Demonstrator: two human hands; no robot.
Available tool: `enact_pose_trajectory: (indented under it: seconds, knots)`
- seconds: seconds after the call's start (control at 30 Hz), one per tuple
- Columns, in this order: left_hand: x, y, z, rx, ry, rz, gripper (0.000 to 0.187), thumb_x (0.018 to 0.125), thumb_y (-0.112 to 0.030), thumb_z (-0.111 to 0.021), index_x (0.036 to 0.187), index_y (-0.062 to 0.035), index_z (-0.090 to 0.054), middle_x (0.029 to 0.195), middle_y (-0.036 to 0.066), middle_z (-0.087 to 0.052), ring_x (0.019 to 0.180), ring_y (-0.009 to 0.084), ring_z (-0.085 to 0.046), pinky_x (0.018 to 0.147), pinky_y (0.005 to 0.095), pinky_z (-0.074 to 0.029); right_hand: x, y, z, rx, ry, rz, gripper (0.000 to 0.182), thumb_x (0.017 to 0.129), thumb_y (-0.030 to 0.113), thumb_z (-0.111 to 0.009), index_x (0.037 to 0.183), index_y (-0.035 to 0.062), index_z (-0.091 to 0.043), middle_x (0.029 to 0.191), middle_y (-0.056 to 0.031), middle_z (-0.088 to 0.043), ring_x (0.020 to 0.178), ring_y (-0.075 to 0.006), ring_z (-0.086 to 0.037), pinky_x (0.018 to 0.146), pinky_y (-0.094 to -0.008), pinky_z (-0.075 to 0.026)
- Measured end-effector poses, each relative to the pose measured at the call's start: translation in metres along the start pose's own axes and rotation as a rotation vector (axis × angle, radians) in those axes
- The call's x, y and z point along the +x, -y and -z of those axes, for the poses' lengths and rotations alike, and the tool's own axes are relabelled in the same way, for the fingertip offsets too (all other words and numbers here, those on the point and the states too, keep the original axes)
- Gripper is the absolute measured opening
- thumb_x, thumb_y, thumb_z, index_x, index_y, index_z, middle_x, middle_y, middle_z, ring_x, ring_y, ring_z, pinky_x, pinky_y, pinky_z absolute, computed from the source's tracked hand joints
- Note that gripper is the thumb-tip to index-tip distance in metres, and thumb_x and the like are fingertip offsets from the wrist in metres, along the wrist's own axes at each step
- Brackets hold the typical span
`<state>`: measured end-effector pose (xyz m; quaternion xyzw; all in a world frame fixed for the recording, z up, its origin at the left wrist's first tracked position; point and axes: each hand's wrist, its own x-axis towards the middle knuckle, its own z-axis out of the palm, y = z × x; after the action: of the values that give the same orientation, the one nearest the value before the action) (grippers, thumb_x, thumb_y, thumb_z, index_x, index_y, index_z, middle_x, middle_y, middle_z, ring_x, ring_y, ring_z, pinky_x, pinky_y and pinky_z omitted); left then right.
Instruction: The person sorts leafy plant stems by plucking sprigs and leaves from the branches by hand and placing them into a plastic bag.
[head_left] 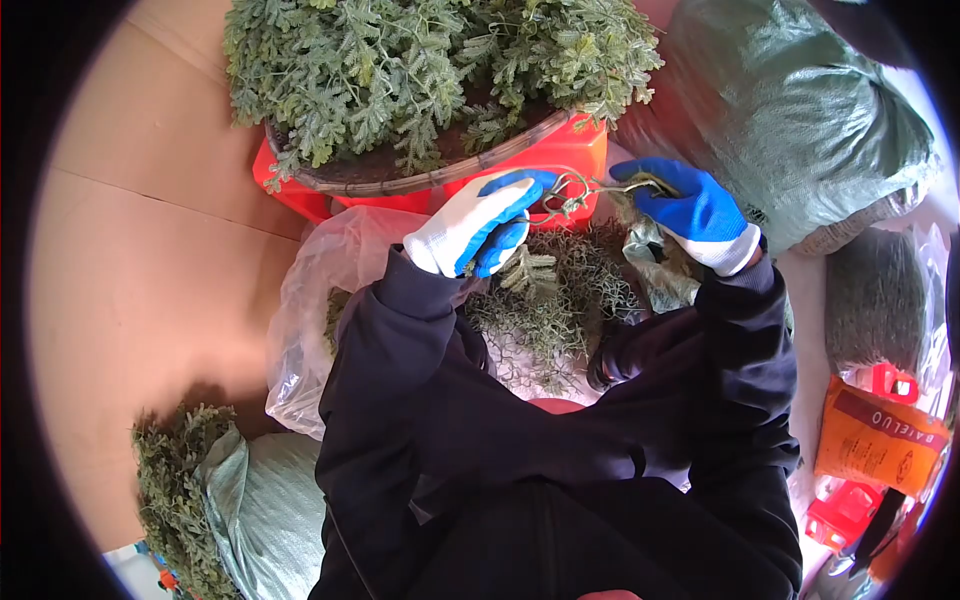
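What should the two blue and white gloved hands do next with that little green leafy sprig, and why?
Probably lower the thin green sprig into the clear plastic bag of cut greenery below. The left gloved hand and right gloved hand pinch it by its ends, held just above that heap, with the round woven tray of leafy sprigs behind.
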<state>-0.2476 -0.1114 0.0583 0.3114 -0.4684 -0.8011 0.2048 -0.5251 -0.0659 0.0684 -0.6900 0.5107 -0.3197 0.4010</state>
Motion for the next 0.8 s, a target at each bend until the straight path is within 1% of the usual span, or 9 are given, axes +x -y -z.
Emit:
enact_pose_trajectory:
  seconds: [0.2,0.3,0.4,0.5,0.57,0.63,0.67,0.73,0.8]
  knots:
    - [0.003,-0.001,0.0,0.133,0.072,0.002,0.035,0.1,-0.032,-0.047,0.108,-0.0008,-0.059,0.056,0.002,-0.051,0.041,0.01,-0.046,0.037,0.0246,-0.035,0.002,-0.003,-0.023,-0.214,-0.282,0.134,0.028,0.089,0.02,-0.063,0.115,0.0089,-0.063,0.1,-0.0144,-0.068,0.085,-0.0269,-0.067,0.071,-0.0346,-0.052]
    - [0.008,0.001,0.002,-0.196,-0.084,0.037,0.035,0.1,-0.033,-0.047,0.103,0.0001,-0.058,0.055,0.001,-0.051,0.039,0.0095,-0.042,0.037,0.023,-0.032,0.0,-0.008,-0.021,-0.505,-0.143,0.09,0.027,0.092,0.021,-0.06,0.115,0.0083,-0.063,0.099,-0.0115,-0.068,0.085,-0.0224,-0.067,0.071,-0.0331,-0.052]
    - [0.01,0.007,0.004,-0.37,-0.069,0.012,0.037,0.1,-0.038,-0.046,0.106,-0.0032,-0.059,0.066,0.004,-0.058,0.048,0.0152,-0.05,0.043,0.0275,-0.04,0.001,-0.002,-0.035,0.089,0.174,-0.001,0.03,0.096,0.02,-0.056,0.122,0.0067,-0.058,0.094,-0.0074,-0.068,0.088,-0.0186,-0.066,0.073,-0.0315,-0.052]
    - [0.013,0.012,0.006,-0.457,-0.01,0.025,0.039,0.1,-0.041,-0.044,0.109,-0.006,-0.058,0.08,0.007,-0.064,0.06,0.0208,-0.06,0.052,0.0309,-0.048,0.002,0.011,-0.067,0.583,0.101,-0.034,0.036,0.098,0.018,-0.054,0.13,0.0038,-0.05,0.096,-0.0043,-0.066,0.09,-0.0156,-0.064,0.078,-0.0305,-0.051]
    - [0.014,0.012,0.0,-0.429,-0.09,-0.004,0.041,0.1,-0.043,-0.043,0.11,-0.0062,-0.058,0.084,0.008,-0.065,0.062,0.021,-0.062,0.054,0.0306,-0.049,0.016,-0.019,-0.094,0.976,0.155,0.082,0.032,0.096,0.014,-0.056,0.126,0.0033,-0.049,0.102,-0.0046,-0.062,0.089,-0.0149,-0.061,0.082,-0.0305,-0.049]
    - [0.008,0.005,-0.005,-0.372,-0.122,-0.029,0.042,0.1,-0.043,-0.043,0.111,-0.0052,-0.058,0.086,0.008,-0.066,0.062,0.0199,-0.062,0.054,0.0287,-0.049,0.02,-0.007,-0.094,1.162,0.228,0.003,0.027,0.095,0.011,-0.058,0.12,0.0039,-0.051,0.102,-0.0042,-0.06,0.088,-0.0138,-0.06,0.082,-0.0298,-0.049]
    - [0.005,0.003,-0.004,-0.316,-0.092,-0.083,0.043,0.1,-0.043,-0.044,0.111,-0.005,-0.057,0.086,0.008,-0.066,0.061,0.0191,-0.062,0.053,0.0278,-0.048,0.013,0.003,-0.088,1.016,0.187,-0.041,0.026,0.09,0.013,-0.063,0.112,0.0057,-0.052,0.096,-0.0029,-0.059,0.086,-0.0137,-0.059,0.08,-0.0277,-0.048]
    - [-0.002,-0.007,-0.008,-0.271,-0.07,-0.074,0.037,0.1,-0.037,-0.046,0.111,-0.0041,-0.058,0.086,0.007,-0.066,0.06,0.0144,-0.061,0.047,0.0233,-0.045,0.013,0.023,-0.071,0.992,0.476,-0.132,0.034,0.087,0.015,-0.066,0.117,0.0042,-0.052,0.094,-0.0022,-0.058,0.084,-0.0127,-0.057,0.077,-0.0268,-0.047]
    - [0.0,-0.003,0.004,-0.015,-0.245,-0.189,0.032,0.099,-0.033,-0.049,0.108,-0.0043,-0.059,0.085,0.006,-0.065,0.058,0.0124,-0.06,0.044,0.022,-0.042,0.011,0.014,-0.054,0.844,0.777,-0.353,0.049,0.084,0.019,-0.068,0.126,0.0016,-0.05,0.09,-0.0018,-0.056,0.08,-0.0105,-0.055,0.074,-0.026,-0.045]
